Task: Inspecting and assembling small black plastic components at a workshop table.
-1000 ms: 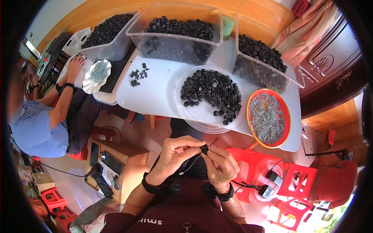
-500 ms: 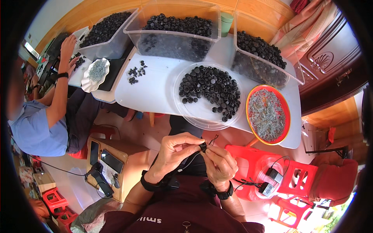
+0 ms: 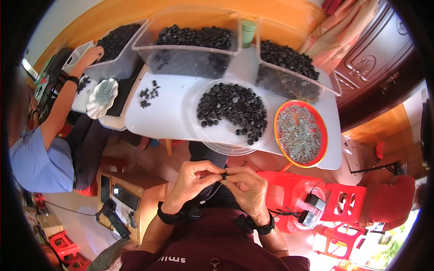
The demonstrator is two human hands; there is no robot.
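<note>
A small black plastic piece (image 3: 224, 175) is held in front of my torso, past the near edge of the table. My left hand (image 3: 191, 181) pinches it from the left with thumb and fingertips. From the other side, the thumb and fingers of my right hand (image 3: 247, 186) close on the same piece, so much of it is hidden. Just beyond my hands a round clear tray (image 3: 231, 149) holds a heap of small black caps (image 3: 235, 106). To its right, a red basin with a yellow rim (image 3: 279, 145) is full of thin metal screws or pins (image 3: 300, 133).
Clear bins (image 3: 190, 67) of black parts line the table's back. Black pieces (image 3: 148, 93) lie left of the tray. A co-worker's hand (image 3: 92, 55) reaches into the left bin, above a scalloped white dish (image 3: 95, 111). Red stools (image 3: 346, 202) and a cardboard box (image 3: 151, 198) flank me.
My right fingers have shifted round the black piece, and both hands now meet fingertip to fingertip. The co-worker's hand has moved over to the left bin. The whole view has shifted slightly.
</note>
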